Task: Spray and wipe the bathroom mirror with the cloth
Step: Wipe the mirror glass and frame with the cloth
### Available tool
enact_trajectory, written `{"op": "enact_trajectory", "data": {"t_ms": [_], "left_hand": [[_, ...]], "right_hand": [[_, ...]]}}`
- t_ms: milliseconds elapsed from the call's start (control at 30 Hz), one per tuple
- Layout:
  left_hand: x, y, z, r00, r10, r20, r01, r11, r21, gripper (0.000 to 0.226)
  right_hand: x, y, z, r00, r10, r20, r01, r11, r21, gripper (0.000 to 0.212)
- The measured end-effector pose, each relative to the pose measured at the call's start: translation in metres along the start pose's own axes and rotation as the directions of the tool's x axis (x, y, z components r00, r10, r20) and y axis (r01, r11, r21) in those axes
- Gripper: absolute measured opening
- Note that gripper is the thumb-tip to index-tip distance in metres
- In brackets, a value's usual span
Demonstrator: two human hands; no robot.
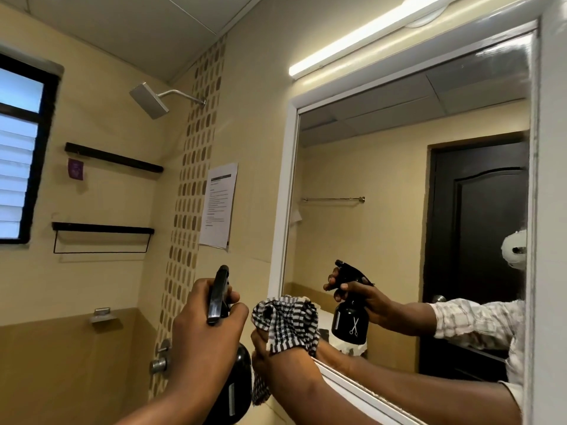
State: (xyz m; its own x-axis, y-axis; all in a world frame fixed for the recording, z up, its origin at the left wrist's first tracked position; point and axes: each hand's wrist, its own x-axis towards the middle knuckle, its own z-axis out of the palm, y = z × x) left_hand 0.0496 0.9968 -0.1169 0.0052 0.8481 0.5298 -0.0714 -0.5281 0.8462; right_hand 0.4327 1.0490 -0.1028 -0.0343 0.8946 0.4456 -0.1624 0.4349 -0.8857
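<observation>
glossy black plastic trigger spray bottle (228,357): gripped by left hand (202,329), fingers curled round its neck, forefingers across the trigger; contents not visible through the opaque body. black-and-white checked cotton cloth (287,323): bunched just right of those fingers, clutched in right hand (276,358), touching the lower left corner of the white-framed rectangular wall mirror (399,185), which reflects bottle and sleeve.

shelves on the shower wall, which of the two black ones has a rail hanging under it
The lower black shelf, beside the bottom of the window: a thin wire rail hangs below it. The upper black shelf is a plain bar.
</observation>
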Motion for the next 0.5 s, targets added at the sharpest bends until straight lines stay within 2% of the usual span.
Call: {"op": "enact_trajectory", "data": {"t_ms": [500], "left_hand": [[-0.030, 0.003, 0.031, 0.999, 0.014, 0.049, -0.013, 1.000, -0.024, 0.014]], "right_hand": [[-0.045, -0.011, 0.023, 0.999, 0.029, 0.024, -0.029, 1.000, -0.002, 0.029]]}}
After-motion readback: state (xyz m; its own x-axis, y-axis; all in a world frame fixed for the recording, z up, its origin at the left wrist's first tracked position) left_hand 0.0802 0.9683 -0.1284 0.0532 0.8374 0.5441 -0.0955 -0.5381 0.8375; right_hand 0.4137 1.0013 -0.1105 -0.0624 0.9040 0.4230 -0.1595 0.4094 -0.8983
